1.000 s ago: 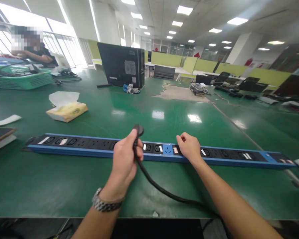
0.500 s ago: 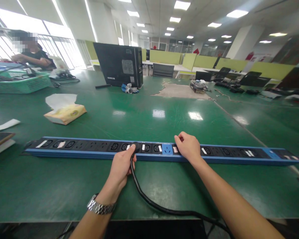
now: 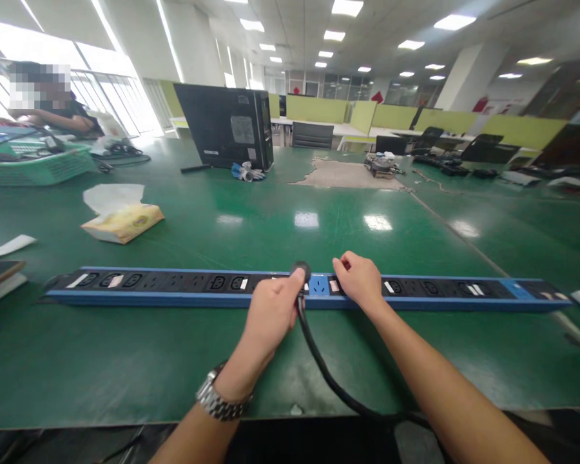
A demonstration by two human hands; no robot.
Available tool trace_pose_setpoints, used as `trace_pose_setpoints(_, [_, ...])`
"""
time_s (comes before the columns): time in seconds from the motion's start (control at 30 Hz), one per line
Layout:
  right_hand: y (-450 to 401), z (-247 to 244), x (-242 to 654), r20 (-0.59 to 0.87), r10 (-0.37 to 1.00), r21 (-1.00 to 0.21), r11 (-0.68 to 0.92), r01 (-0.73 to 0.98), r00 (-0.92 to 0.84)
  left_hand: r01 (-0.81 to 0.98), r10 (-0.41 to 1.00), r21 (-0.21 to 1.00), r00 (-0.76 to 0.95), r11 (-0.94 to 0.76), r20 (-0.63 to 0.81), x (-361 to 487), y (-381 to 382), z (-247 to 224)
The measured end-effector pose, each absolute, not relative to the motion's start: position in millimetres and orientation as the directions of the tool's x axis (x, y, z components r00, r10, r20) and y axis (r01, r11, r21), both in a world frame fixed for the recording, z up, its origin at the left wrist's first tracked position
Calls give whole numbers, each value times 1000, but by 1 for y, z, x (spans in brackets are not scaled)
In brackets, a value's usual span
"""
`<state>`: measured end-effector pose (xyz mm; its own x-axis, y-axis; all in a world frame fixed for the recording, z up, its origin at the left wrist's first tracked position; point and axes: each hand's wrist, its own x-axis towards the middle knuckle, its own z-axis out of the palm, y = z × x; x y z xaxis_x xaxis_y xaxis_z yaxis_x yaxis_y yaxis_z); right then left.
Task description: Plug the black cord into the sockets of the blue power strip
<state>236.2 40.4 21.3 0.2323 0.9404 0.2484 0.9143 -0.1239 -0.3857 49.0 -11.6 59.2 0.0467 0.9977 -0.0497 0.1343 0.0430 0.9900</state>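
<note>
A long blue-edged power strip [image 3: 174, 299] lies crosswise on the green table, its black face lined with several sockets and white labels. My left hand [image 3: 273, 306] is closed on a black plug [image 3: 300, 265], thumb on top, at the strip's middle, just left of a blue socket [image 3: 319, 285]. Whether the plug sits in a socket is hidden by the hand. From the plug, a thick black cable [image 3: 325, 367] curves down past the table's near edge. Right of the blue socket, my right hand [image 3: 360, 278] rests over the strip with curled fingers, gripping it.
A tissue pack [image 3: 125, 220] lies behind the strip's left part. Farther back stand a black computer case [image 3: 222, 125], with gloves [image 3: 246, 171] beside it, and a green basket [image 3: 53, 169]. A person [image 3: 62, 116] sits at the far left. A notebook [image 3: 0, 277] lies at the left edge.
My left hand has moved right along the strip with the plug, from left of the middle to close beside the blue socket. My right hand stays on the strip. The view has shifted slightly.
</note>
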Motion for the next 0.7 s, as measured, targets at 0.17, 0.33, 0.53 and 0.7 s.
trace_pose_setpoints(0.17, [41, 20, 238, 266, 937, -417, -100, 903, 227, 97, 964, 976, 168, 193, -207, 84, -1, 36])
trace_pose_setpoints(0.33, [42, 19, 239, 277, 934, -433, -87, 897, 224, 106, 979, 984, 137, 140, -154, 88, 7, 15])
trace_pose_setpoints(0.53, [41, 18, 239, 283, 932, -447, -80, 891, 226, 233, 996, 971, 68, 49, -66, 88, 8, 13])
trace_pose_setpoints(0.7, [43, 18, 239, 290, 931, -455, -68, 888, 220, 185, 989, 978, 93, 100, -119, 87, 9, 8])
